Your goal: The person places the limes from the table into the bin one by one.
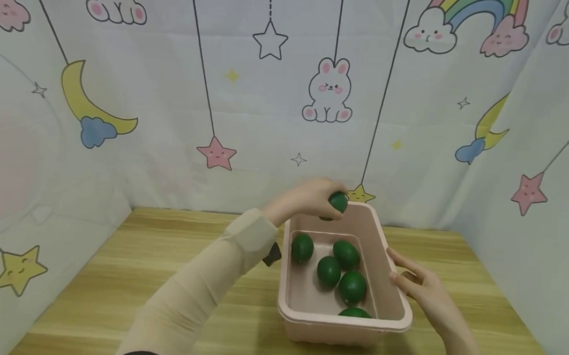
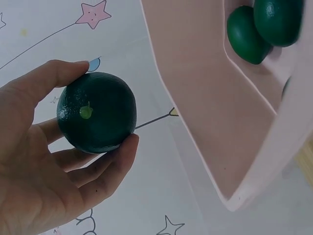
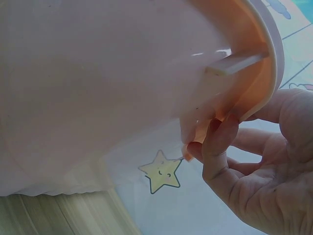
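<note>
My left hand (image 1: 307,196) holds a dark green avocado (image 2: 98,117) between thumb and fingers, over the far end of a pink plastic bin (image 1: 344,321). A small light green stem spot shows on the fruit. Inside the bin lie several more avocados (image 1: 353,287), grouped mostly toward the middle and near end, with one avocado (image 1: 302,247) by the left wall. At the bin's right side, my right hand (image 1: 425,292) grips the rim, its fingers curled under the edge, as the right wrist view (image 3: 244,161) shows. The bin appears tilted.
The bin is above a wood-grain table (image 1: 163,278). Behind and at both sides hangs a white cloth (image 1: 158,181) printed with stars, moons, rabbits and rainbows. A small black object (image 1: 272,254) is visible by the left sleeve.
</note>
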